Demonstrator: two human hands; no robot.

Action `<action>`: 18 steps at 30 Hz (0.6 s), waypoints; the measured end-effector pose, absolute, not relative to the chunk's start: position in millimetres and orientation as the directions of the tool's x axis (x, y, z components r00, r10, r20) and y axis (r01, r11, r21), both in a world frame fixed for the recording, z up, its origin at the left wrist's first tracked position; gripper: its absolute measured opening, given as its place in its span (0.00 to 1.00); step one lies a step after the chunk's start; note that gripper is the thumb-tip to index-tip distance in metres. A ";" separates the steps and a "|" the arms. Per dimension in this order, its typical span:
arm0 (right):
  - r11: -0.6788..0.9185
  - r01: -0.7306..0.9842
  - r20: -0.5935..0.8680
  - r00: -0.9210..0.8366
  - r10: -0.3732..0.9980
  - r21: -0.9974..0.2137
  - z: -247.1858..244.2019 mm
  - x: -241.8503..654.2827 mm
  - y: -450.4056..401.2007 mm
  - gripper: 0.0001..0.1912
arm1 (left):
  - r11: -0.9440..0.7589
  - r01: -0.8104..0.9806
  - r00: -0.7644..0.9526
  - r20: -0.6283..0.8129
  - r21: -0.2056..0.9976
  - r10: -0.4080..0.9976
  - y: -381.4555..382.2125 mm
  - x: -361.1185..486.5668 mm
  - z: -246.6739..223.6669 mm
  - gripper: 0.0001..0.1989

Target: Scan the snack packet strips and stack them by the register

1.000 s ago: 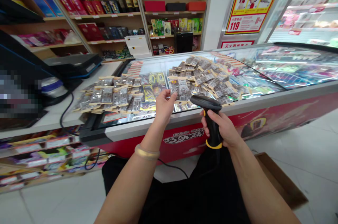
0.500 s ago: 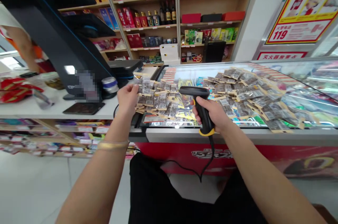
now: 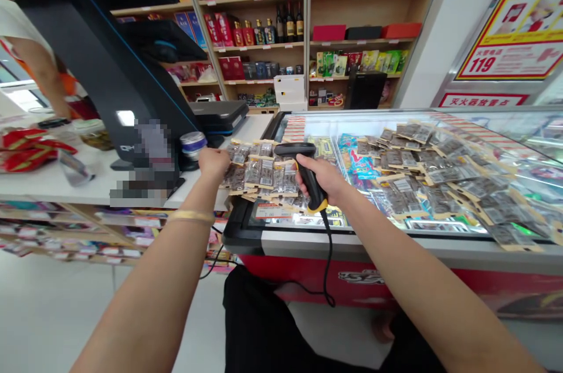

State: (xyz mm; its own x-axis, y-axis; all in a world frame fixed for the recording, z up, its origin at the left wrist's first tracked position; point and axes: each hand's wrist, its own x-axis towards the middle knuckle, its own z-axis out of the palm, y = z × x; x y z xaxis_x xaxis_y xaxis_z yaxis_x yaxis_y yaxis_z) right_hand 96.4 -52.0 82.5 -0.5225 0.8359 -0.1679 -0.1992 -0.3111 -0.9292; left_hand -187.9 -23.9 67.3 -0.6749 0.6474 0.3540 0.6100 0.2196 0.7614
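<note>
1. Serving apparently as a worktop, the red-sided, glass-topped chest freezer (image 3: 299,241) ran out of frame.
2. Across its lid sprawled a heap of flat, clear-fronted, dark-filled packets (image 3: 431,172).
3. A smaller packet pile (image 3: 259,173) straddled its left edge, partly hidden.
4. Over its left end, the right hand's (image 3: 326,177) fingers wrapped a black-and-yellow plastic pistol-shaped scanner (image 3: 314,186), probably for steadiness.
5. Left of the freezer, the left hand's (image 3: 213,163) fingers curled inward; whether they held a packet I couldn't tell.

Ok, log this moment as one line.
right hand: gripping barcode scanner | left hand: fingers curled at left packet pile, grip unclear | right packet pile: on glass-topped case
</note>
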 end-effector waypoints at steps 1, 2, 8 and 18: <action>-0.313 -0.200 -0.169 -0.521 0.836 -0.929 81.0 96.2 -50.9 0.16 | 0.272 0.658 -0.662 0.366 0.702 0.655 -24.5 -189.1 66.2 0.06; -0.312 -0.202 -0.168 -0.522 0.837 -0.928 79.6 96.3 -50.1 0.16 | 0.326 0.690 -0.657 0.369 0.647 0.657 -26.1 -188.9 66.1 0.06; -0.316 -0.199 -0.170 -0.528 0.832 -0.928 77.9 99.2 -47.0 0.17 | 0.398 0.798 -0.577 0.382 0.453 0.722 -42.6 -170.7 76.9 0.09; -0.195 -0.313 -0.034 -0.456 0.890 -0.930 81.9 158.3 -73.2 0.19 | 0.105 0.856 -0.419 0.560 0.507 0.715 -62.8 -88.2 125.0 0.18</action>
State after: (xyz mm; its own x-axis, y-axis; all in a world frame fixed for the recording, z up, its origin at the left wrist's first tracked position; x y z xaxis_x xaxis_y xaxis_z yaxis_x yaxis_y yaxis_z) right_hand 158.3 -73.2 81.9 -0.4557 0.8895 -0.0336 -0.3128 -0.1953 -0.9295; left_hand -88.2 -62.8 125.0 -0.4187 0.7152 0.5596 0.8559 0.1047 0.5065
